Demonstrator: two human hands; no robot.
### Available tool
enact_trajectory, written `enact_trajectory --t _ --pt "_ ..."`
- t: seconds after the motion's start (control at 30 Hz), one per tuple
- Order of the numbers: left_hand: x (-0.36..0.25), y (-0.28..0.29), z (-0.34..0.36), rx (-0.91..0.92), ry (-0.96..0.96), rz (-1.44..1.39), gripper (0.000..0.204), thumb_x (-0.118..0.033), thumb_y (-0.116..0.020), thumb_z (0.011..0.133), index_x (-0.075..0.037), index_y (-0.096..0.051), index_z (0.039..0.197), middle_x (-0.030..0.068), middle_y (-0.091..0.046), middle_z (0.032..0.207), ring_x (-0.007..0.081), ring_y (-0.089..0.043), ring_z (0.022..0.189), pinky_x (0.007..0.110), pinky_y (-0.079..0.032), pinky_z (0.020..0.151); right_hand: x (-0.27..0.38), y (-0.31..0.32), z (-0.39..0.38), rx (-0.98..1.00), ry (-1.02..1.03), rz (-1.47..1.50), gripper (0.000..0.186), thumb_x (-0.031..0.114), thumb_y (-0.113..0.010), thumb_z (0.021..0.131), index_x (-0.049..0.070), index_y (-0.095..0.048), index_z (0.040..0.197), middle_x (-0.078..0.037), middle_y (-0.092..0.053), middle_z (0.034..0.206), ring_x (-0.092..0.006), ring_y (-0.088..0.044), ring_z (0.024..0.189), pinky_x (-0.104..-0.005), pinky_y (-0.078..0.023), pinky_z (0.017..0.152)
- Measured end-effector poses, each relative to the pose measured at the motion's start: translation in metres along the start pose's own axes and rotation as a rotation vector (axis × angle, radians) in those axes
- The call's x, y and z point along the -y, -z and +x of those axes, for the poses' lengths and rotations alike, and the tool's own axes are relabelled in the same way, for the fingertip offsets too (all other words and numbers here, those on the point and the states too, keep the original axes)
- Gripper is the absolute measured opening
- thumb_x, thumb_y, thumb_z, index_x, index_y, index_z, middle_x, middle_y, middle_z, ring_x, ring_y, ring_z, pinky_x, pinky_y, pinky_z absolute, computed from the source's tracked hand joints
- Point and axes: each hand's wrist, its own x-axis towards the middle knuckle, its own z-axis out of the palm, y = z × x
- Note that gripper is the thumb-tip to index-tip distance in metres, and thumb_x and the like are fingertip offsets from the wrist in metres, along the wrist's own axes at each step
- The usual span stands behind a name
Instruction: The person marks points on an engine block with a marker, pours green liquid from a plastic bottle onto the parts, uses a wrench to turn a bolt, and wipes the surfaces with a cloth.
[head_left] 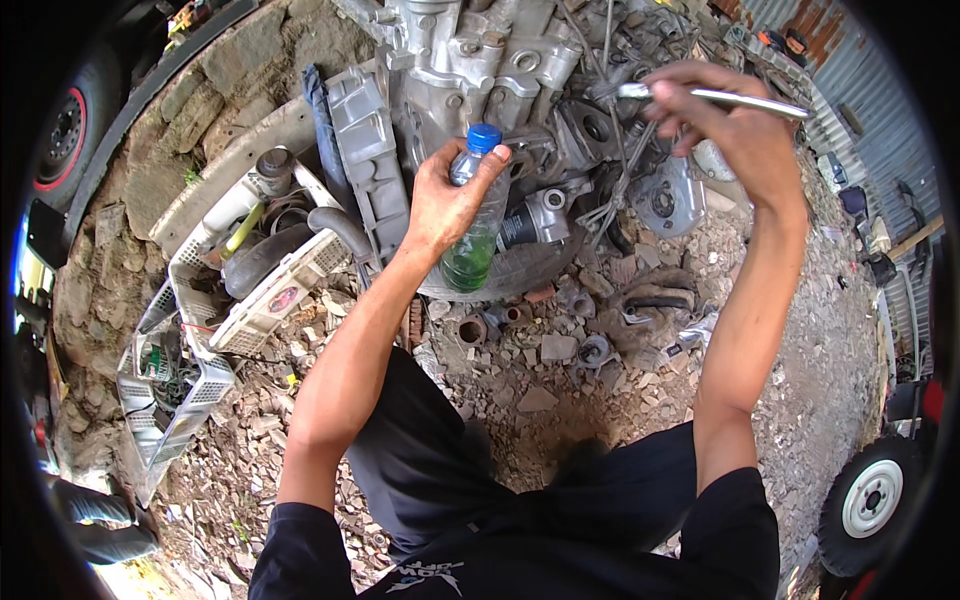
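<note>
My left hand (442, 205) is wrapped round a clear plastic bottle (490, 215) with a blue cap. Green liquid lies in its lower part, and the bottle leans slightly. In my right hand (738, 135), raised at the upper right, is a slim paintbrush (755, 101) with a pale, shiny handle. Its blurred, dark bristle end points left toward the metal parts. Behind the bottle stands a large grey metal engine casing (440, 95). A cylindrical dark filter (520, 226) in a metal housing sits just right of the bottle, partly hidden by it.
A broken white plastic crate (275, 300) holding hoses and parts lies at the left, beside a ribbed metal cover (370, 140). Metal parts, including a round plate (665, 198), crowd the right. Rubble covers the ground (610, 420). Wheels (870, 500) stand at both sides.
</note>
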Motion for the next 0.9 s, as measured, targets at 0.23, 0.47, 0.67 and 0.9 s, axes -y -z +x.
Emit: enact_trajectory --t 0.23,0.47,0.67,0.9 --pt "0.000 0.000 -0.006 0.066 0.034 0.008 0.052 -0.050 -0.077 0.085 0.000 -0.071 0.098 0.0055 -0.067 0.077 0.0111 -0.057 0.071 0.030 -0.049 0.068 -0.077 -0.097 -0.008 -0.084 0.077 -0.363 0.027 0.018 -0.062 0.095 0.002 -0.066 0.117 -0.020 -0.072 0.085 -0.0384 -0.071 0.079 -0.0409 -0.056 0.076" --pt "0.003 0.007 -0.009 0.128 0.013 -0.017 0.052 -0.051 -0.075 0.086 -0.001 -0.069 0.101 0.0045 -0.066 0.079 0.0113 -0.057 0.074 0.028 -0.048 0.071 -0.102 -0.135 -0.018 -0.016 0.126 -0.593 0.024 0.014 -0.064 0.090 -0.004 -0.063 0.105 -0.024 -0.069 0.082 -0.0436 -0.068 0.081 -0.0480 -0.055 0.076" --pt "0.004 0.014 -0.018 0.187 0.003 0.011 0.050 -0.050 -0.074 0.088 -0.002 -0.069 0.101 0.0011 -0.063 0.077 0.0087 -0.054 0.072 0.027 -0.045 0.067 -0.088 -0.130 -0.028 -0.174 0.029 -0.374 0.019 0.014 -0.061 0.091 -0.004 -0.067 0.096 -0.026 -0.067 0.083 -0.0426 -0.069 0.081 -0.0477 -0.053 0.072" --pt "0.007 0.023 -0.013 0.153 -0.001 -0.034 0.052 -0.051 -0.074 0.088 -0.001 -0.069 0.101 0.0016 -0.063 0.076 0.0093 -0.056 0.072 0.027 -0.046 0.068 -0.092 -0.130 -0.017 -0.212 -0.023 -0.387 0.021 0.015 -0.063 0.092 -0.002 -0.068 0.103 -0.023 -0.071 0.093 -0.0345 -0.072 0.089 -0.0380 -0.057 0.077"
